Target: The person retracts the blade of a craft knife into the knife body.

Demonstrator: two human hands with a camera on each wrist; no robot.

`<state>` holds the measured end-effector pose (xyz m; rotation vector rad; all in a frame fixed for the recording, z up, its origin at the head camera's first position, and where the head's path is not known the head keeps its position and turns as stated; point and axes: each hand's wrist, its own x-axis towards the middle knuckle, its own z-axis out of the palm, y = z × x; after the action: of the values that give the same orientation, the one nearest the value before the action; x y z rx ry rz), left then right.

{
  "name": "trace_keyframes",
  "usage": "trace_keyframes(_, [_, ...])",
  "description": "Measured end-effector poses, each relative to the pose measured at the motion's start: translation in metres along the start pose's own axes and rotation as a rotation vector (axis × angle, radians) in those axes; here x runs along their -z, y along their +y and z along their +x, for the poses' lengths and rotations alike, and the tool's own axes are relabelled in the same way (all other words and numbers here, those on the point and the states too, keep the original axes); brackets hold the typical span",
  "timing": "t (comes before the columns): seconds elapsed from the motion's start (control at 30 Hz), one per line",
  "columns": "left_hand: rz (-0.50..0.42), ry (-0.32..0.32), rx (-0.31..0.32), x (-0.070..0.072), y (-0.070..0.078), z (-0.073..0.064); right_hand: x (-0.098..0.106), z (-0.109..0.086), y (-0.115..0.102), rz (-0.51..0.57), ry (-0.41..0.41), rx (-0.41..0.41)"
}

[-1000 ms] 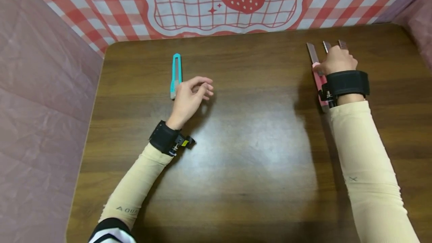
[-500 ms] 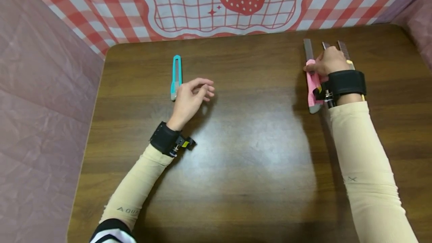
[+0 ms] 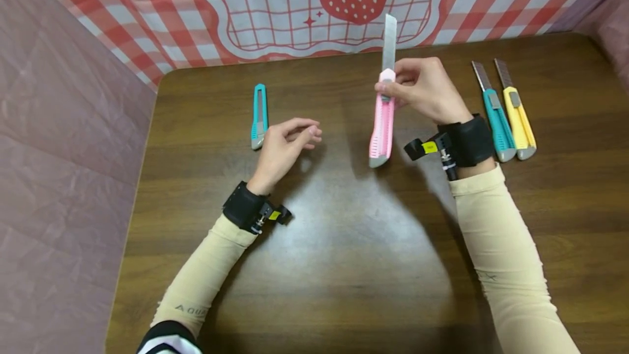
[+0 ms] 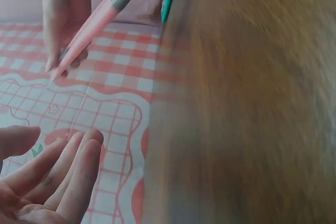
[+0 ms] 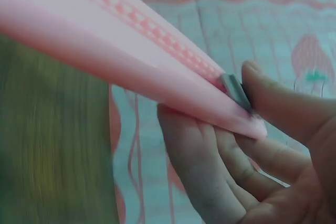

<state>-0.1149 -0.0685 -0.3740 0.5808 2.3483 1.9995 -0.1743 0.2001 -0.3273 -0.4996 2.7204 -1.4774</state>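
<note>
My right hand (image 3: 427, 89) pinches a pink box cutter (image 3: 382, 124) near its grey slider, thumb on top and fingers beneath. The cutter is raised over the table, its long blade extended and pointing away from me. In the right wrist view, the thumb lies against the slider (image 5: 236, 90) of the pink handle. My left hand (image 3: 285, 149) holds nothing, its fingers loosely bent above the table. Beside it lies a light-blue box cutter (image 3: 260, 111), its grey end next to the knuckles; no blade sticks out past its tip.
A teal box cutter (image 3: 498, 119) and a yellow box cutter (image 3: 520, 122) lie side by side at the right, blades extended away from me. The wooden table (image 3: 344, 266) meets a red-checked strawberry cloth (image 3: 275, 10) at the back.
My right hand has lifted the pink box cutter and carried it left from beside the teal and yellow ones, which now show fully. The left hand has barely moved.
</note>
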Motion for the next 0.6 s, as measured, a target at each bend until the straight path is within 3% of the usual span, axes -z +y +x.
trace_keyframes(0.27, [-0.124,-0.079,0.039,-0.009,0.003,-0.001,-0.043,0.008,-0.022,0.139,0.038,0.067])
trace_keyframes(0.6, [-0.149,-0.106,0.227,-0.014,0.002,-0.003,-0.06,0.014,-0.029,0.2,0.073,0.058])
